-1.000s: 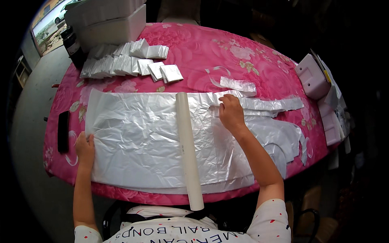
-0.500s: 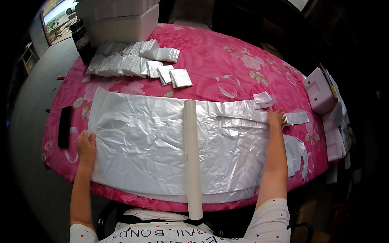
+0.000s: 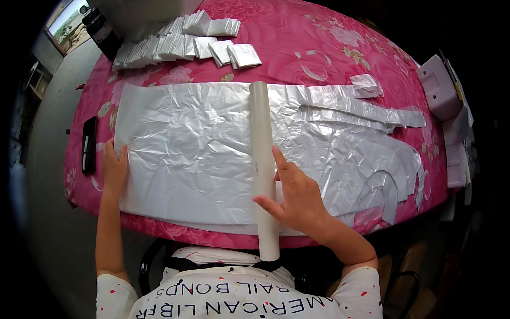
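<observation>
White tube (image 3: 264, 170) across silvery sheet (image 3: 186, 149)

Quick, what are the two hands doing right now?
Left hand: open, flat on the silver plastic sheet, holding nothing.
Right hand: open, fingers touching the white tube, not gripping it.

Your right hand (image 3: 297, 199) touches the white tube (image 3: 263, 165) that lies across the crinkled silver sheet (image 3: 196, 154), near the front edge of the pink floral tabletop (image 3: 329, 48). Your left hand (image 3: 114, 167) lies flat on the sheet's left edge. Small folded silver packets (image 3: 180, 45) are at the far left corner.
</observation>
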{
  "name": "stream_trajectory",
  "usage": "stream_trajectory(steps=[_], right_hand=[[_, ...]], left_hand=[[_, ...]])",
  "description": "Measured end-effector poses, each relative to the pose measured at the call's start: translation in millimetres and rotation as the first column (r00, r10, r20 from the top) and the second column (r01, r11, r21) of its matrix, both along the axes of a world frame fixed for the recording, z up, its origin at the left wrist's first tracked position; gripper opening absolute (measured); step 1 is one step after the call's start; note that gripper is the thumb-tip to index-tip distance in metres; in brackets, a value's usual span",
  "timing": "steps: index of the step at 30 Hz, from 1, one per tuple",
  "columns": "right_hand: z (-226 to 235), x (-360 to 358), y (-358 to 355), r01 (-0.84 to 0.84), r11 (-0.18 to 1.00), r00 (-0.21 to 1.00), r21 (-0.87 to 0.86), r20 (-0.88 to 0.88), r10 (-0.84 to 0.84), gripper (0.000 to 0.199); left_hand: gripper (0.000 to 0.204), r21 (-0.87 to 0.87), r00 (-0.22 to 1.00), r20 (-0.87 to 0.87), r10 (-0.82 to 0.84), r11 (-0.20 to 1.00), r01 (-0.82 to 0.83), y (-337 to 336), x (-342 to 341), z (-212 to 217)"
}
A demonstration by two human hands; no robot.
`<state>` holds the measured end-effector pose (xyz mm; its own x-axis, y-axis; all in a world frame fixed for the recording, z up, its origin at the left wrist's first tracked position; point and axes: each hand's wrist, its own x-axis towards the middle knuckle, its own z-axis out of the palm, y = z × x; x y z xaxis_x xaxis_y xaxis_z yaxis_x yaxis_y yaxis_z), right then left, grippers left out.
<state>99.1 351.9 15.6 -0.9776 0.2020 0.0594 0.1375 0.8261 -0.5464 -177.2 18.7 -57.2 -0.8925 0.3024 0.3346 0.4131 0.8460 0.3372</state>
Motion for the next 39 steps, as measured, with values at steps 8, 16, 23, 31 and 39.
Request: stream_trajectory(steps=[8, 16, 23, 31, 39], right_hand=[[-7.2, -29.2, -29.3, 0.056, 0.998, 0.946, 0.007, 0.321, -0.055, 0.096], [-0.3, -62.3, -121.1, -0.24, 0.962, 0.961, -0.129, 0.112, 0.254, 0.089], [-20.5, -81.4, -131.6, -0.209, 0.977, 0.964, -0.033, 0.161, 0.211, 0.086], [-3.1, -26.7, -29.3, 0.09, 0.957, 0.945, 0.275, 0.281, -0.169, 0.086], [-0.5, 82.7, 123.9, 0.493, 0.689, 0.693, 0.532, 0.238, -0.68, 0.085]], left_hand=[[0.048, -0.016, 0.886, 0.016, -0.463, 0.886, 0.463, 50.1, 56.7, 60.7], [0.058, -0.264, 0.911, 0.148, -0.385, 0.872, 0.412, 39.9, 57.1, 8.3], [0.058, -0.289, 0.929, 0.066, -0.364, 0.884, 0.367, 33.9, 62.5, 5.1], [0.058, -0.298, 0.938, 0.073, -0.338, 0.89, 0.344, 30.4, 62.6, 1.3], [0.058, -0.298, 0.936, 0.044, -0.35, 0.889, 0.346, 28.4, 60.0, -1.6]])
